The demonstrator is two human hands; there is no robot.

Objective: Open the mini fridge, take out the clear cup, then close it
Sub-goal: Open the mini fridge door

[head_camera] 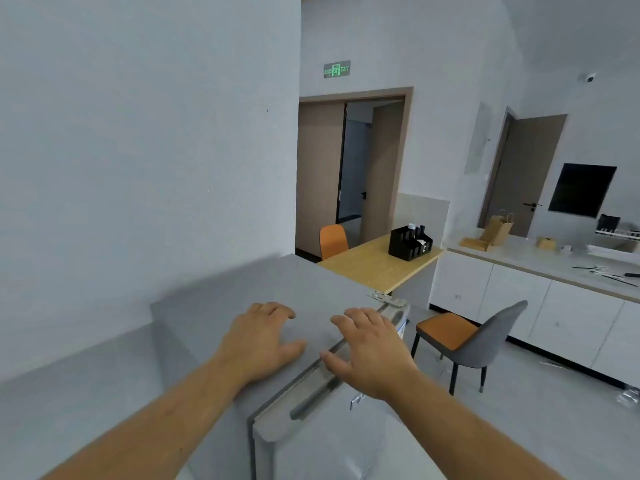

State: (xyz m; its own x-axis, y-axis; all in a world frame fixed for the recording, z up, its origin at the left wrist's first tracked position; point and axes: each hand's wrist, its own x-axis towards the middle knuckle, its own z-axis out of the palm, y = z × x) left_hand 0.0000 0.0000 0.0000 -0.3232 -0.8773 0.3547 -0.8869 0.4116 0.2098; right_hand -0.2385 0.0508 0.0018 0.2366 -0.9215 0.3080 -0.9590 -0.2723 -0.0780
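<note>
**Two empty hands on a shut fridge**

Both hands rest spread and flat, gripping nothing. The left hand (261, 341) lies on the grey top of the mini fridge (263, 289); the right hand (372, 351), at about 3 o'clock from it, sits across the top's front edge, over the seam with the door (332, 441). That door looks closed, so the clear cup cannot be seen; presumably it is inside.

Opening appears not yet begun. One risk is fingers catching in the seam if the door is pulled with the right palm draped over it. Another: a hard tug could rock the cabinet and topple the cup within. A grey chair (474, 341) at 3 o'clock could block the door's swing, though which side is hinged is unclear.
</note>
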